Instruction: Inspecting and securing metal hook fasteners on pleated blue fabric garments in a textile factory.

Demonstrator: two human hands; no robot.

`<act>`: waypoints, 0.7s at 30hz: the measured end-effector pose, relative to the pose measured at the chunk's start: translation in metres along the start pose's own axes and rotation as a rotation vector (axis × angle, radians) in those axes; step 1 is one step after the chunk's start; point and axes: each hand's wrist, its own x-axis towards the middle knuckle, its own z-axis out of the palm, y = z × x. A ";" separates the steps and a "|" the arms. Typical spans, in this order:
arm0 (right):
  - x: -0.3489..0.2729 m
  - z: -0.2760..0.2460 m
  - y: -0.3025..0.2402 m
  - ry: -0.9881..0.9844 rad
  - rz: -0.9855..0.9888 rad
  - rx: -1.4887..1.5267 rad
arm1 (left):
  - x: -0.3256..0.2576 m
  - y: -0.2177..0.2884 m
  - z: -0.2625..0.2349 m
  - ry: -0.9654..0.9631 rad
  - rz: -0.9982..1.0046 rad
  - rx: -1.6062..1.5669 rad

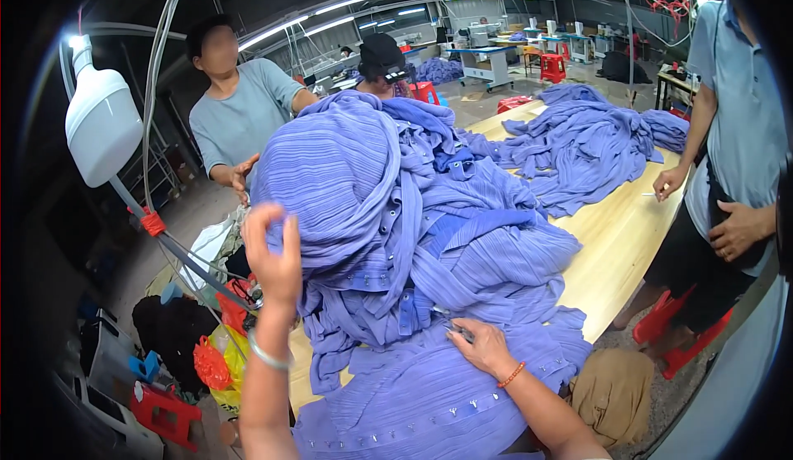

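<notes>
Though apart, both hands point(277, 268) point(486, 351); one tool point(464, 334)

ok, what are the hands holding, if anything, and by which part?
Right hand: a small dark tool, mostly hidden, so which part is gripped can't be told. Left hand: nothing visible, raised open near the purple garment pile.

Heaped purple garments point(413, 237) block the middle, while bare tabletop point(632, 229) leaves passage along their right
</notes>
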 end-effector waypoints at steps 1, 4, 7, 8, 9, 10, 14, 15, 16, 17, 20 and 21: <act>-0.001 0.001 -0.001 -0.004 0.008 0.002 | 0.031 -0.008 0.009 -0.013 0.073 0.059; -0.004 0.003 0.000 -0.014 0.022 -0.001 | 0.103 -0.037 0.046 -0.056 0.161 0.266; -0.007 0.003 -0.001 -0.068 0.062 0.011 | 0.130 -0.068 0.084 -0.173 0.002 0.472; -0.012 -0.001 -0.003 -0.083 0.093 -0.019 | 0.133 -0.071 0.096 -0.271 -0.148 0.446; -0.008 0.000 -0.001 -0.074 0.094 -0.025 | 0.132 -0.074 0.104 -0.267 -0.146 0.436; -0.004 0.003 0.000 -0.067 0.070 -0.012 | 0.131 -0.079 0.109 -0.404 -0.221 0.497; 0.001 0.003 -0.002 -0.084 0.058 0.020 | 0.116 -0.054 0.114 -0.615 -0.200 0.559; 0.002 0.002 -0.005 -0.085 0.040 0.023 | 0.114 -0.050 0.114 -0.584 -0.158 0.499; -0.001 -0.002 -0.002 -0.076 0.043 0.014 | 0.107 -0.054 0.121 -0.609 -0.172 0.391; 0.000 -0.001 -0.002 -0.089 0.021 0.039 | 0.104 -0.058 0.120 -0.617 -0.178 0.311; 0.001 -0.003 0.000 -0.059 0.024 0.032 | 0.065 -0.041 0.127 -0.540 -0.059 0.431; 0.001 -0.003 0.000 -0.065 0.013 0.039 | 0.056 -0.039 0.125 -0.489 -0.014 0.430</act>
